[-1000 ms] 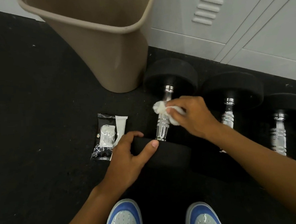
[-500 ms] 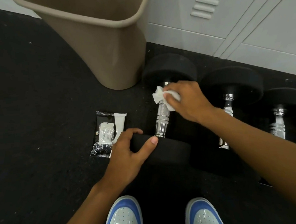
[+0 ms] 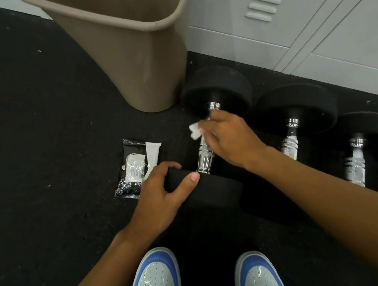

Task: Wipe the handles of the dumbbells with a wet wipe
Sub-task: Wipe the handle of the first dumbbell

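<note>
Three black dumbbells with chrome handles lie side by side on the dark floor. My right hand [image 3: 229, 138] grips a crumpled white wet wipe [image 3: 195, 130] around the upper part of the leftmost dumbbell's handle [image 3: 204, 157]. My left hand [image 3: 164, 195] holds the near black weight head [image 3: 210, 188] of that dumbbell, thumb on top. The middle dumbbell's handle [image 3: 291, 142] and the right dumbbell's handle [image 3: 355, 161] are bare. A black wet wipe packet [image 3: 132, 168] with a white flap lies on the floor just left of my left hand.
A tan plastic bin [image 3: 134, 57] stands behind the packet, touching close to the leftmost dumbbell's far head [image 3: 220, 85]. Grey metal lockers [image 3: 298, 25] line the back. My two blue and white shoes [image 3: 156, 277] are at the bottom edge.
My right hand has slid the wipe up the handle toward the far weight head. My left hand has stayed on the near head.
</note>
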Action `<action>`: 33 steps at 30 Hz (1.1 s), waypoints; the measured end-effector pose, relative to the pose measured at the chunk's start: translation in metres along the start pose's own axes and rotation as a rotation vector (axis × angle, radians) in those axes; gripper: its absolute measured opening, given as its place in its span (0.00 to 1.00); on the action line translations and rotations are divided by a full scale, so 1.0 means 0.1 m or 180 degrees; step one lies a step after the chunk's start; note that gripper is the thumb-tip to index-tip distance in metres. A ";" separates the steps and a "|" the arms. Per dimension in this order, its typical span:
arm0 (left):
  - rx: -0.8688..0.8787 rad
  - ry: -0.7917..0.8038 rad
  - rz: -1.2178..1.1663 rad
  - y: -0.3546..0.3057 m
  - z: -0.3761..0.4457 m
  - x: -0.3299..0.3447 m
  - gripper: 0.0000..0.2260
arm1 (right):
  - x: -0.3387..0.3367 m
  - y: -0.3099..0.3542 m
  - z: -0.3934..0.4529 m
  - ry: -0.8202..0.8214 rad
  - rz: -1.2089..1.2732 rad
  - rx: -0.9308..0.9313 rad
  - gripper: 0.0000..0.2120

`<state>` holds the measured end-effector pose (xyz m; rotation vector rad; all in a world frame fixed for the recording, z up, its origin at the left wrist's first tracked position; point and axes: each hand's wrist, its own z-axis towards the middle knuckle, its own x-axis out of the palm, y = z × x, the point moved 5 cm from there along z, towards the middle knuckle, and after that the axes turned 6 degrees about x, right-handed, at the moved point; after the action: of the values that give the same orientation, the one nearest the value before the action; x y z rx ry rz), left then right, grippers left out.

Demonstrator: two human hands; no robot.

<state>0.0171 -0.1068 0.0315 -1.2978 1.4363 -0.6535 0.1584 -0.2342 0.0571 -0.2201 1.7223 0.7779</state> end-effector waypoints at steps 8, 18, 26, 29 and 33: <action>0.0059 -0.0103 0.0004 0.00 -0.02 0.03 0.25 | -0.10 -0.13 -0.02 0.0210 -0.0065 -0.0091 0.16; 0.0071 -0.0090 -0.0005 0.02 -0.02 0.02 0.25 | -0.04 -0.17 -0.17 0.0675 0.0500 0.0199 0.14; 0.0053 -0.0073 -0.0062 0.00 -0.01 0.01 0.24 | 0.11 0.08 -0.25 0.0913 0.0665 0.0055 0.11; 0.0050 -0.0090 -0.0044 0.01 -0.01 0.02 0.25 | 0.05 -0.10 -0.25 0.0767 0.1094 0.0394 0.11; 0.0075 -0.0090 0.0016 -0.02 0.00 0.02 0.25 | 0.09 -0.02 -0.11 0.0520 0.0756 0.0398 0.10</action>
<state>0.0182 -0.1096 0.0325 -1.2802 1.4046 -0.6444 0.1481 -0.2403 0.0496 0.0078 1.9688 0.8392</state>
